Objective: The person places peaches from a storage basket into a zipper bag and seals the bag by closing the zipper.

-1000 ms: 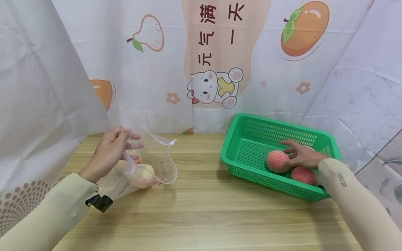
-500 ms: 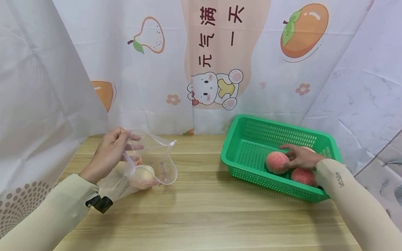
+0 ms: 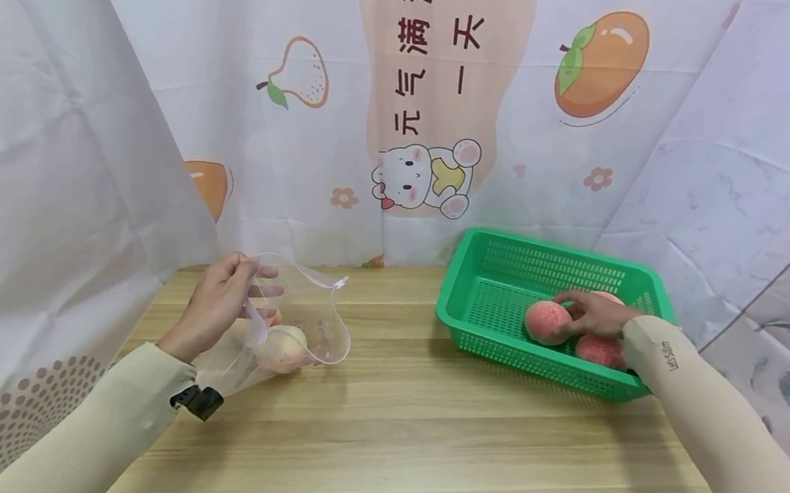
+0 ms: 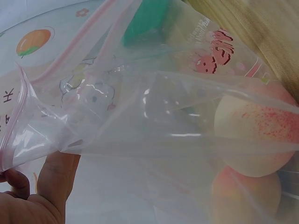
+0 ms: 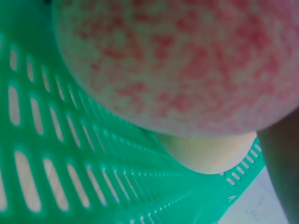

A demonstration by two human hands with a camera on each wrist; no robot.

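My left hand (image 3: pixel 220 299) pinches the rim of a clear zip bag (image 3: pixel 313 314), keeping its mouth spread. Two peaches lie inside the bag; the left wrist view shows a pale, red-flecked peach (image 4: pixel 257 130) above a second peach (image 4: pixel 245 196). Over on the right, my right hand (image 3: pixel 597 314) reaches into a green plastic basket (image 3: pixel 483 335), thumb and fingers curled on a pinkish-red peach (image 3: pixel 543 322). Beneath that hand sits a redder peach (image 3: pixel 600 351). Behind it, another peach (image 3: pixel 605 295) is partly hidden. A red-mottled peach (image 5: pixel 177 60) fills the right wrist view.
The wooden table (image 3: pixel 400 444) runs between the bag and the basket. Printed curtains (image 3: pixel 288 151) hang close behind it and along both sides. A black band with a small device (image 3: pixel 197 401) is on the left wrist.
The right hand's forefinger, earlier stretched out above the peach, has come down and curled closer onto it. My left hand and the bag stay as they were.
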